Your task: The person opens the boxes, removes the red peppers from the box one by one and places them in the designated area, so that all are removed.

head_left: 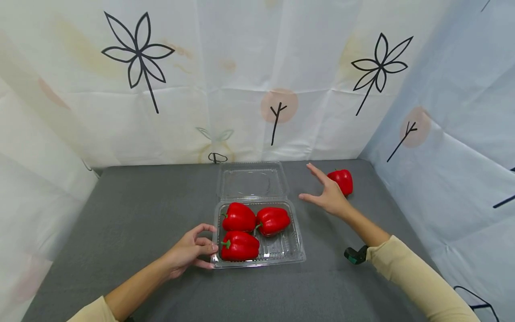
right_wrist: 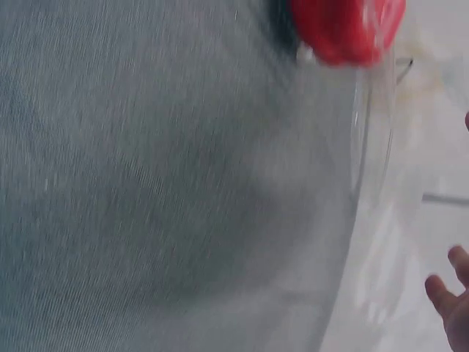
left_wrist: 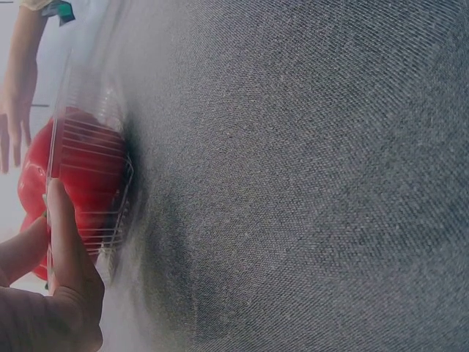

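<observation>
A clear plastic clamshell container point(head_left: 283, 252) lies on the grey cloth, its lid point(head_left: 253, 181) folded back toward the wall. Inside are three red bell peppers: one at the back left point(head_left: 240, 216), one at the back right point(head_left: 273, 220), one at the front left point(head_left: 241, 247). My left hand point(head_left: 186, 252) pinches the container's left rim between thumb and fingers, as the left wrist view confirms. Right of the container, my right hand point(head_left: 331, 197) hovers with fingers spread and holds nothing. Just beyond it sits another red bell pepper point(head_left: 343, 180), partly hidden by the hand.
Grey cloth point(head_left: 153, 210) covers the table. A white patterned curtain point(head_left: 241, 80) rises behind, with more hanging at both sides. A dark wrist camera point(head_left: 356, 255) juts from the right sleeve point(head_left: 406, 273).
</observation>
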The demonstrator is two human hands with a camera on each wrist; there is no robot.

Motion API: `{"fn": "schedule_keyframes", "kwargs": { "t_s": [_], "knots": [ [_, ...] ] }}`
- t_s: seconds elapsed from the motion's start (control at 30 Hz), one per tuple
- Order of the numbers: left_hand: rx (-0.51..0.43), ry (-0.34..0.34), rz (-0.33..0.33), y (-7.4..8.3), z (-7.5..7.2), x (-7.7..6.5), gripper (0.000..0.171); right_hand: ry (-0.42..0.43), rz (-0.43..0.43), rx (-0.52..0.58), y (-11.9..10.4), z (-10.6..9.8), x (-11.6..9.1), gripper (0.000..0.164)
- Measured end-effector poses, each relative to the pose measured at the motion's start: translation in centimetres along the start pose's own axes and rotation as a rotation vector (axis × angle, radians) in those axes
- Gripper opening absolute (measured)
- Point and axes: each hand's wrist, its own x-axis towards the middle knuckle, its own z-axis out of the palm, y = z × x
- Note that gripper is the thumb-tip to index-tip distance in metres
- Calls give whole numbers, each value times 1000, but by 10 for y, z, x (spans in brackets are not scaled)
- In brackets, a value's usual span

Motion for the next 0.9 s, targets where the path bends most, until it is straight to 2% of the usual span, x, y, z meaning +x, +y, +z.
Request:
{"fn": "schedule_keyframes", "kwargs": {
  "t_s": [0.27,0.5,0.9],
  "knots": [
    [1,4,3,-1,0,1,58,-243,-119,62,-27,18,2,91],
    [5,6,0,1,0,1,58,-411,-157,115,-43,31,6,87],
    [7,7,-1,0,1,0,59,-644,-186,108,-57,49,9,85]
  ]
}}
